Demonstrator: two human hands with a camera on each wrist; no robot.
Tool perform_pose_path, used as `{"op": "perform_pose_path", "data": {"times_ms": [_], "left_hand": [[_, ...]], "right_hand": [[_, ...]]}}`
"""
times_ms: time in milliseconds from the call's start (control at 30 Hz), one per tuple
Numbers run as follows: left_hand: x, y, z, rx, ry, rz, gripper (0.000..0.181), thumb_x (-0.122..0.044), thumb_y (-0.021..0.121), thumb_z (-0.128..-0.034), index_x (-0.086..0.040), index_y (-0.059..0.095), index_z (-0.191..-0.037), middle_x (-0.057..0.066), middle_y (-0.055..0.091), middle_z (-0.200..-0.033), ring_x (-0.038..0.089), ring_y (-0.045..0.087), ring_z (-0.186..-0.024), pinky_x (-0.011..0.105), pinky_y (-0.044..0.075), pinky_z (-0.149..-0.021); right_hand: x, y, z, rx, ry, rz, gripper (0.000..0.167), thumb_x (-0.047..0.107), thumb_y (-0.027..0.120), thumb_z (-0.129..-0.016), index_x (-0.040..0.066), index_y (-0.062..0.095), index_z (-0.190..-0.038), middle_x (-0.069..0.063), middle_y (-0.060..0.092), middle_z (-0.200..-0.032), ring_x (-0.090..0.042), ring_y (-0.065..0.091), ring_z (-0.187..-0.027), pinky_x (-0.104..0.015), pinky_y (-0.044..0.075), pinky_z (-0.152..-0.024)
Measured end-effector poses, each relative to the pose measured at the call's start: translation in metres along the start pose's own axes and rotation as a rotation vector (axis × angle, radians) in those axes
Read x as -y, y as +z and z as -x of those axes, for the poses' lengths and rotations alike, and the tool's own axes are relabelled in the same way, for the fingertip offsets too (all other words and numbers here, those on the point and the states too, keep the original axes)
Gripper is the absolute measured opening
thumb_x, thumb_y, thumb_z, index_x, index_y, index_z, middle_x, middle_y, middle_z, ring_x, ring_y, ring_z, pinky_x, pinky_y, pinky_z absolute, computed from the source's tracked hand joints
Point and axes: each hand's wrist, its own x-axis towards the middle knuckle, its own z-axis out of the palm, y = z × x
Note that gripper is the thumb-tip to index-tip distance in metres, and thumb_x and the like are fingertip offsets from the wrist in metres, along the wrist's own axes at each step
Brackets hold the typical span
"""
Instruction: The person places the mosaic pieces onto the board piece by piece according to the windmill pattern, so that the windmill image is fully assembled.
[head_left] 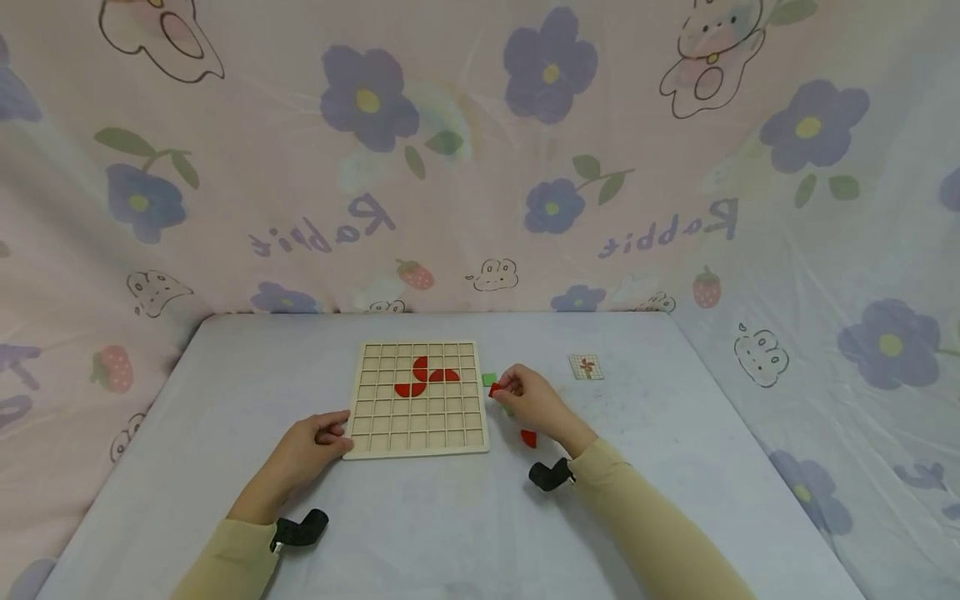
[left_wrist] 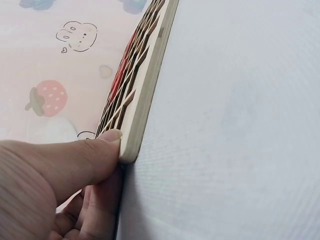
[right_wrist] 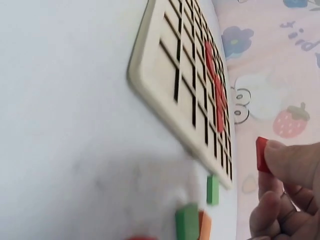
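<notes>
A wooden grid board (head_left: 420,400) lies flat on the table, with several red quarter-round pieces (head_left: 410,389) in its upper middle cells. At the board's lower left edge, my left hand (head_left: 306,454) holds the side; in the left wrist view the thumb of that hand (left_wrist: 75,175) rests on the corner of the board (left_wrist: 131,145). Just right of the board, my right hand (head_left: 536,404) pinches a red piece (head_left: 495,390) between thumb and fingers. The right wrist view shows this red piece (right_wrist: 261,154) held up in the right hand (right_wrist: 295,190), apart from the board.
Beside the board's right edge are a green square piece (head_left: 489,379) and a loose red piece (head_left: 528,438). The right wrist view also shows a green block (right_wrist: 187,221) and an orange one (right_wrist: 204,226). A small pattern card (head_left: 586,367) lies farther right. A patterned curtain stands behind.
</notes>
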Motion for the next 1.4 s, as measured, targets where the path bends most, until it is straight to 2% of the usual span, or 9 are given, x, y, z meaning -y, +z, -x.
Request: {"op": "perform_pose_path", "data": {"times_ms": [267,500,733,933,1400], "left_hand": [[0.002,0.001,-0.001,-0.011,0.0,0.015,0.053,-0.014,0.073,-0.0873,0.0,0.054,-0.135,0.009,0.056,-0.107,0.019,0.054,-0.09,0.027,0.046,-0.071],[0.004,0.002,-0.002,-0.014,-0.003,0.025,0.053,-0.012,0.073,-0.0871,0.0,0.054,-0.135,0.01,0.056,-0.107,0.019,0.054,-0.091,0.026,0.046,-0.071],[0.001,0.002,-0.001,-0.011,0.008,0.011,0.053,-0.014,0.073,-0.0873,0.0,0.054,-0.135,0.009,0.056,-0.107,0.019,0.054,-0.091,0.027,0.046,-0.071],[0.0,0.001,-0.001,-0.003,0.003,0.018,0.054,-0.013,0.073,-0.0875,0.0,0.053,-0.136,0.009,0.056,-0.106,0.019,0.054,-0.09,0.027,0.047,-0.071],[-0.001,-0.001,0.0,-0.002,-0.002,0.031,0.053,-0.013,0.073,-0.0871,-0.001,0.054,-0.135,0.009,0.055,-0.106,0.018,0.054,-0.089,0.026,0.046,-0.07]], "right_hand": [[0.021,0.025,-0.018,0.044,-0.089,-0.009,0.015,0.024,0.066,-0.094,0.013,0.057,-0.099,-0.002,0.059,-0.09,-0.017,0.054,-0.079,-0.031,0.047,-0.065],[0.038,0.053,-0.035,0.08,-0.083,-0.04,0.014,0.024,0.063,-0.096,0.013,0.055,-0.099,-0.002,0.057,-0.089,-0.015,0.052,-0.075,-0.028,0.045,-0.062],[0.042,0.073,-0.051,0.029,-0.044,0.059,0.01,0.022,0.061,-0.097,0.014,0.056,-0.097,0.0,0.056,-0.086,-0.014,0.051,-0.073,-0.028,0.043,-0.063],[0.043,0.081,-0.053,0.031,-0.013,0.101,0.009,0.022,0.06,-0.097,0.015,0.055,-0.095,-0.001,0.057,-0.084,-0.016,0.052,-0.072,-0.028,0.044,-0.061],[0.05,0.083,-0.05,0.003,-0.035,0.152,0.007,0.02,0.061,-0.096,0.016,0.056,-0.094,0.001,0.057,-0.083,-0.015,0.051,-0.071,-0.028,0.043,-0.06]]}}
